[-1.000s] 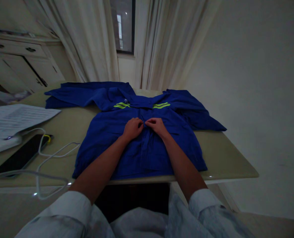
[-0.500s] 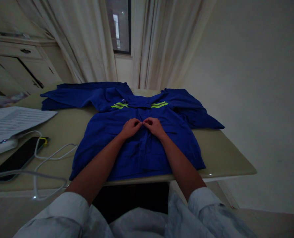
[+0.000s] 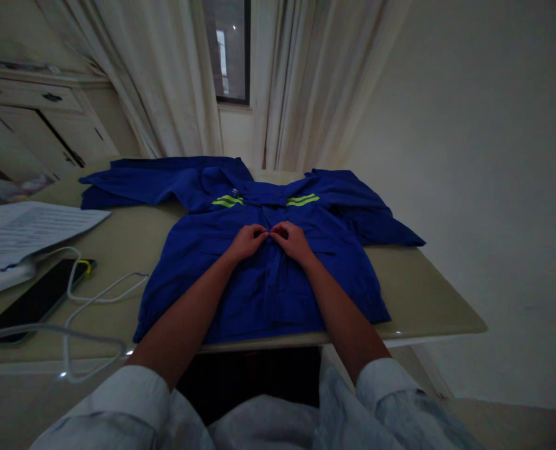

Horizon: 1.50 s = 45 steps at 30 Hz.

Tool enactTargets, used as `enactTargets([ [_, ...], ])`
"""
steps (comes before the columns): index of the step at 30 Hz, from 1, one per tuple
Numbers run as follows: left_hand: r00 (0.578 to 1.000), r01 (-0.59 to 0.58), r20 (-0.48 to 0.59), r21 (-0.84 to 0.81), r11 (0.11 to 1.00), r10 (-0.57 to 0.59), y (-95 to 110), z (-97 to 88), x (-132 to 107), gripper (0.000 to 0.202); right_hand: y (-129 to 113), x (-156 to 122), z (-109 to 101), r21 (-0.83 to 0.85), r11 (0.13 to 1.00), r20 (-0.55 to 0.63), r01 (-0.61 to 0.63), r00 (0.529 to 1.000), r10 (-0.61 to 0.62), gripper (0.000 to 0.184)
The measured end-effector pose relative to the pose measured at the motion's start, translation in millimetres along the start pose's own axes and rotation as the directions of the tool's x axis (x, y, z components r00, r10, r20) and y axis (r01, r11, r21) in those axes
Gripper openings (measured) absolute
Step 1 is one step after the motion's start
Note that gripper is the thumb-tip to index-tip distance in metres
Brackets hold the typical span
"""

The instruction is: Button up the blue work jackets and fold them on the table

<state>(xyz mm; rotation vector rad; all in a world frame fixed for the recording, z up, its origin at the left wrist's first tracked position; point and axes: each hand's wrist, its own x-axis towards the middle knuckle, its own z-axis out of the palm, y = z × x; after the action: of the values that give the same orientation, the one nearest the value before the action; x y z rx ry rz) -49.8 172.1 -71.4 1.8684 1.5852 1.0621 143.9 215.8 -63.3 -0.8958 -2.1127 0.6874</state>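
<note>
A blue work jacket (image 3: 240,300) with yellow-green stripes across the chest lies spread on the table, its sleeves out to both sides. Over its front centre line, my left hand (image 3: 250,242) pinches the cloth between thumb and finger. From the other side, my right hand (image 3: 291,239) pinches the same front edge, the fingertips of both hands almost touching. Whatever small part of the placket sits between the fingertips is hidden.
The pale table (image 3: 428,300) ends just in front of me. On the left lie a dark phone (image 3: 34,300), a white cable (image 3: 104,300) and printed sheets (image 3: 34,228). Curtains (image 3: 165,75) and a window stand behind, a cabinet (image 3: 39,119) at the far left.
Both hands stay pinched at the jacket's centre front with hardly any movement. The whole view has shifted very slightly.
</note>
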Motion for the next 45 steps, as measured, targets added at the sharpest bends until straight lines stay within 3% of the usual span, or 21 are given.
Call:
enactTargets([
  [4,1.0,0.001,-0.027,-0.025,1.0,-0.002,1.1,1.1,-1.2,0.028,-2.5,0.7,-2.8,-0.071,0.995,-0.023,0.075,0.997,-0.077,0.008],
  [14,0.996,0.039,-0.074,-0.212,0.976,-0.056,6.2,-1.3,-2.1,0.028,-15.6,-4.0,-5.2,-0.305,0.945,0.03,0.117,0.993,-0.113,0.009],
  [21,0.989,0.12,-0.037,-0.332,0.936,-0.14,8.9,-0.1,1.0,0.038,-20.2,-5.4,-3.5,-0.341,0.931,0.023,0.133,0.991,-0.133,0.01],
  [27,0.97,0.185,-0.054,-0.479,0.858,-0.239,4.5,0.5,5.0,0.042,-28.3,-7.3,0.3,-0.348,0.926,-0.05,0.148,0.983,-0.176,0.014],
  [34,0.943,0.232,-0.079,-0.537,0.811,-0.322,8.6,-2.6,5.6,0.036,-38.5,-4.4,8.5,-0.49,0.86,-0.048,0.143,0.981,-0.19,0.016],
  [39,0.948,0.185,-0.126,-0.529,0.828,-0.293,13.1,-0.4,5.5,0.034,-41.2,-3.6,14.4,-0.557,0.822,-0.1,0.115,0.974,-0.204,0.011],
  [42,0.956,0.179,-0.106,-0.526,0.831,-0.273,14.7,-1.4,4.8,0.041,-39.5,-3.7,15.6,-0.579,0.809,-0.122,0.106,0.969,-0.215,0.014],
  [45,0.953,0.223,-0.053,-0.545,0.808,-0.299,15.0,-4.3,6.2,0.045,-36.4,-2.6,13.7,-0.617,0.764,-0.059,0.189,0.957,-0.284,0.021],
])
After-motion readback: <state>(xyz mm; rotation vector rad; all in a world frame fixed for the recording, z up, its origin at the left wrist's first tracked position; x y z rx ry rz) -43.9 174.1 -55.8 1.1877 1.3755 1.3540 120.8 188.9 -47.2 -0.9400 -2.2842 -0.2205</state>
